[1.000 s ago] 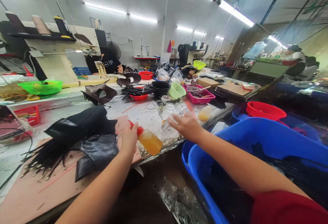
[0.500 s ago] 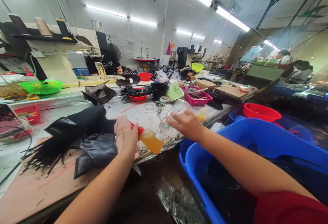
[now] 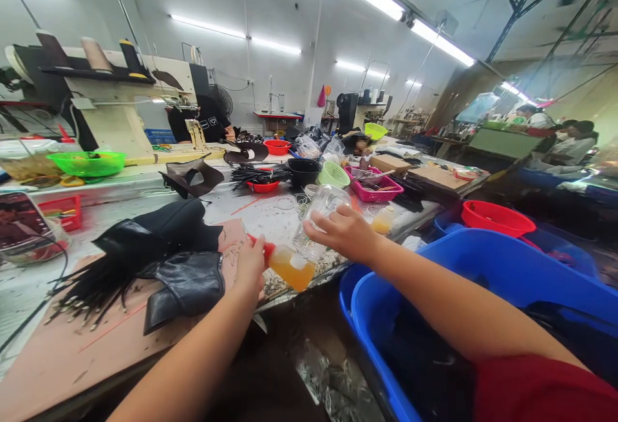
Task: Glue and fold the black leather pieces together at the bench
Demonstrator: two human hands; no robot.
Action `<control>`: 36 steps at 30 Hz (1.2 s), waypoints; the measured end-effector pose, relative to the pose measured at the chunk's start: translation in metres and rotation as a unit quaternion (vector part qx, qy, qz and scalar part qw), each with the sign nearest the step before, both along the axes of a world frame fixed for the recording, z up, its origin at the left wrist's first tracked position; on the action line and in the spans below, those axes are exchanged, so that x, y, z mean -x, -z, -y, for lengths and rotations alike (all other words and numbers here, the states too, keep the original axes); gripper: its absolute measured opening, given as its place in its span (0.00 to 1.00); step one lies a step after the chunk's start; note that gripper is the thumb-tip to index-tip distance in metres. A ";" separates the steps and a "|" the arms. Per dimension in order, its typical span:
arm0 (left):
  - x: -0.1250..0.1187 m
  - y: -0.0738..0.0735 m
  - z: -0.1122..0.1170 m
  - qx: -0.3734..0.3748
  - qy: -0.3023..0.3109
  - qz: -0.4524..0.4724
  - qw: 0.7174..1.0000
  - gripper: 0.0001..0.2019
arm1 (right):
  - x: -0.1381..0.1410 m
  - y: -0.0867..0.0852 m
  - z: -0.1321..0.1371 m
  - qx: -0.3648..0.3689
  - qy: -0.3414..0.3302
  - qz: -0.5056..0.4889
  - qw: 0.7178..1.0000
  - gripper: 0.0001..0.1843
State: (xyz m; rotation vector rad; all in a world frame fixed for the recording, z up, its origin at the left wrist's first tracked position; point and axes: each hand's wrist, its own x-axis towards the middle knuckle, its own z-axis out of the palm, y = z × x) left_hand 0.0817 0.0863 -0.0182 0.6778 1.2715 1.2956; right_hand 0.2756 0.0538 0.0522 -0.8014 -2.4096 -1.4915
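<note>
My left hand (image 3: 251, 264) is closed around the red top end of a small bottle (image 3: 292, 269) of amber liquid. The bottle is tilted, with a short white neck on its upper side, just past the table's front edge. Up and to the right, my right hand (image 3: 345, 232) grips a clear plastic container (image 3: 324, 206), slanted with its lower end close above the white neck. I cannot tell whether the two touch. Left of my left hand, black leather pieces (image 3: 186, 284) and a bundle of black cords (image 3: 94, 287) lie on a pinkish board (image 3: 113, 338).
A blue tub (image 3: 371, 319) with dark material stands at the front right. Behind my hands are a pink basket (image 3: 374, 187), a pale green basket (image 3: 333, 174) and another amber bottle (image 3: 383, 219). A sewing machine (image 3: 113, 113) stands back left; a person (image 3: 207, 126) sits behind it.
The clear container has come down and left, closer to the amber bottle's white neck. Both hands keep their hold. The whole view has shifted slightly.
</note>
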 end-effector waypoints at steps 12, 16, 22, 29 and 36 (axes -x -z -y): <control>-0.005 0.002 0.002 -0.042 0.017 0.000 0.999 0.07 | 0.018 0.000 -0.004 0.081 0.031 -0.051 0.995 0.16; -0.007 0.004 0.005 -0.059 0.024 -0.001 0.998 0.09 | 0.017 0.003 -0.016 0.287 0.139 -0.211 0.924 0.19; -0.002 0.006 0.003 -0.088 0.015 -0.014 0.996 0.13 | 0.005 0.045 -0.072 0.372 0.226 -0.359 0.825 0.23; 0.000 0.015 0.005 -0.127 0.056 -0.035 0.990 0.19 | 0.038 0.107 -0.121 0.424 0.202 -0.501 0.727 0.15; 0.000 0.025 0.002 -0.151 0.070 -0.076 0.983 0.15 | 0.039 0.106 -0.075 0.320 0.127 -0.616 0.709 0.23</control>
